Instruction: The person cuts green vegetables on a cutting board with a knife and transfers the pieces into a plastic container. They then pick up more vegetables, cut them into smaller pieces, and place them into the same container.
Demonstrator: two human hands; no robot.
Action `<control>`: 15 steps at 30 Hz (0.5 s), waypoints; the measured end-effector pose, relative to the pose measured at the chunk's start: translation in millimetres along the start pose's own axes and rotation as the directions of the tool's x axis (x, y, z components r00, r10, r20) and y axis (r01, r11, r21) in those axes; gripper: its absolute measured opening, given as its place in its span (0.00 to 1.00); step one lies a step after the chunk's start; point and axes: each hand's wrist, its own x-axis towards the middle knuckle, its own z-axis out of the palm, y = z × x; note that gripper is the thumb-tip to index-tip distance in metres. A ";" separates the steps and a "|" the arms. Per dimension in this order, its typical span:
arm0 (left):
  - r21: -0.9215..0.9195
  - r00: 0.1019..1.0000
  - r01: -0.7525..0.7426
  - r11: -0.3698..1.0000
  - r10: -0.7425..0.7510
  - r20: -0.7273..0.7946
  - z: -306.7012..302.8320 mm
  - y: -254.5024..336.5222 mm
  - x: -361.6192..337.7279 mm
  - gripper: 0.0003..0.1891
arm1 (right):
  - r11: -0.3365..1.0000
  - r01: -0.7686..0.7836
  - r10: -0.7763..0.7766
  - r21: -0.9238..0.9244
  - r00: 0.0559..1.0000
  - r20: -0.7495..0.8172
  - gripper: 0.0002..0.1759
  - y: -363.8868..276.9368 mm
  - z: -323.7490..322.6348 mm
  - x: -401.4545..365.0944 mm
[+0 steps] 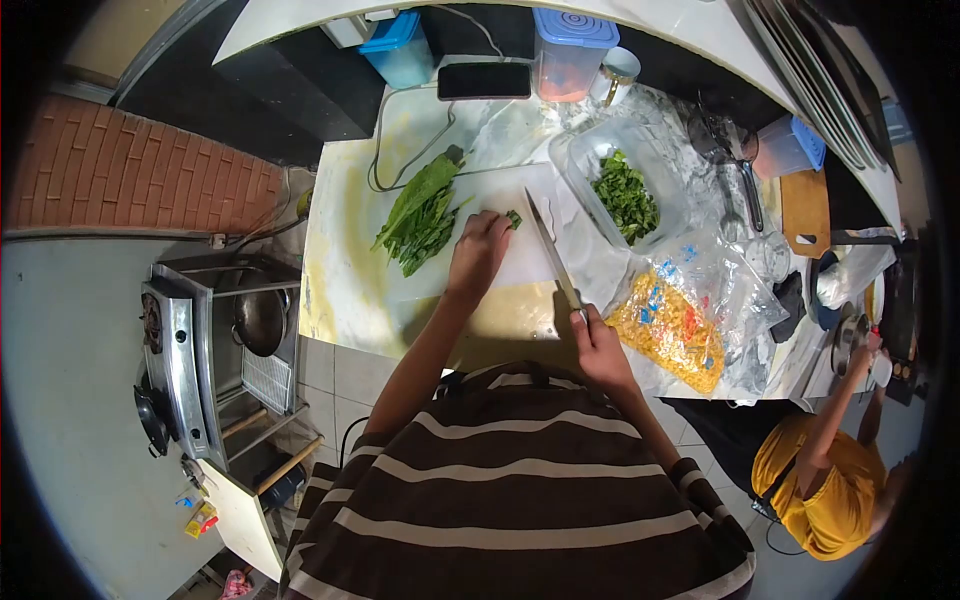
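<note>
My right hand (600, 350) is closed around the handle of a long kitchen knife (545, 235). Its blade lies low over the white cutting board (528, 262), tip pointing away from me. My left hand (480, 250) is closed, fingers bunched on the board, with a small piece of leafy greens (514, 219) showing at the fingertips, a short gap left of the blade. To the left of that hand is a pile of whole green leaves (420, 215). Chopped greens (626, 197) fill part of a clear plastic container (577, 178) right of the board.
A clear bag of yellow pasta-like pieces (670, 330) lies at the front right. Behind stand a phone (484, 81), a blue-lidded tub (574, 55) and a mug (617, 75). A black-handled pan (750, 185) sits at right. A person in yellow (825, 490) works farther right.
</note>
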 end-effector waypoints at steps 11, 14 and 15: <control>-0.026 0.993 -0.058 0.998 0.055 -0.106 5.9 -8.8 -2.9 0.05 | 0.932 0.105 -0.120 -0.346 0.993 -0.020 0.20 -2.1 12.3 15.6; -0.029 0.991 -0.079 0.996 0.075 -0.115 5.3 -8.5 -2.5 0.05 | 0.914 0.082 -0.099 -0.398 0.995 -0.021 0.21 -1.1 12.7 17.4; -0.030 0.990 -0.087 0.996 0.083 -0.119 5.1 -7.9 -1.9 0.06 | 0.903 0.088 -0.110 -0.421 0.993 -0.030 0.22 0.1 12.6 18.0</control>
